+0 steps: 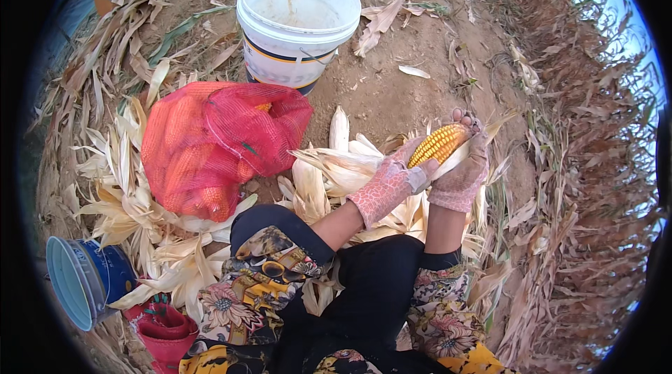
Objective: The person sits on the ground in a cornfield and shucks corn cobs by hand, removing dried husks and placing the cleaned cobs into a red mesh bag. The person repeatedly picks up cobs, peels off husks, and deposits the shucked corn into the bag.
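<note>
An ear of yellow corn (438, 144) is held in front of me, its kernels bare along most of the visible side. My left hand (395, 173), in a patterned pink glove, grips it from the left with the thumb across its lower end. Around its right side closes my gloved right hand (462, 166), with bare fingertips showing at the far end. Pale husk (452, 162) lies between the ear and the right palm, and some sticks out beyond that hand. Dry husks and husked-looking pale ears (310, 190) lie on the ground below my hands.
A red mesh sack (226, 148) holding several corn ears lies to the left. Behind it stands a white plastic bucket (299, 27). A blue bucket (86, 279) lies tipped at lower left, beside rolled red mesh (167, 329). Dry corn stalks (604, 174) line the right.
</note>
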### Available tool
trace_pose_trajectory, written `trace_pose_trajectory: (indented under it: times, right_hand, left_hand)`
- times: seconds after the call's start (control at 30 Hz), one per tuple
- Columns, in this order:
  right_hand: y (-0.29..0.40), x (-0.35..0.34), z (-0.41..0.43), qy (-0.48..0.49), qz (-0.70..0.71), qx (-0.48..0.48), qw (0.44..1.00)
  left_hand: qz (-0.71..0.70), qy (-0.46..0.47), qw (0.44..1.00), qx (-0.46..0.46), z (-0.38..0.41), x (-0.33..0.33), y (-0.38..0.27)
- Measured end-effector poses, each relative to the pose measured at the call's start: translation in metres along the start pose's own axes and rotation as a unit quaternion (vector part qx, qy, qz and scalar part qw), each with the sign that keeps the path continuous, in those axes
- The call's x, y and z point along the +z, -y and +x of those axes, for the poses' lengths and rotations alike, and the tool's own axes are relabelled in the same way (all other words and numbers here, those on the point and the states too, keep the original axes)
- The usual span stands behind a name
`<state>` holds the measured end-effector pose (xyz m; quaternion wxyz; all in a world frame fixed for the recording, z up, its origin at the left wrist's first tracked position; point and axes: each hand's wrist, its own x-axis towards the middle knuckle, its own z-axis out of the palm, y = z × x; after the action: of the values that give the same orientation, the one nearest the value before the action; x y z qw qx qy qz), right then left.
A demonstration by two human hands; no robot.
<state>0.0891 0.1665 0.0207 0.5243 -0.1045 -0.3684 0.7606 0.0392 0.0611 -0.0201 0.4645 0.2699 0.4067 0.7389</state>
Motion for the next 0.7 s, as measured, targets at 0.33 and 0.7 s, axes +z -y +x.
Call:
trace_pose_trajectory:
  times: [0.33, 0.7]
  right_hand:
    - [-0.018, -0.002, -0.001, 0.001, 0.040, 0.102, 0.994]
    - [0.002, 0.003, -0.013, 0.033, -0.344, 0.147, 0.927]
  left_hand:
    - [-0.183, -0.142, 0.973, -0.017, -0.007, -0.012, -0.014]
    - [-0.119, -0.203, 0.968, 0.083, -0.012, -0.045, -0.046]
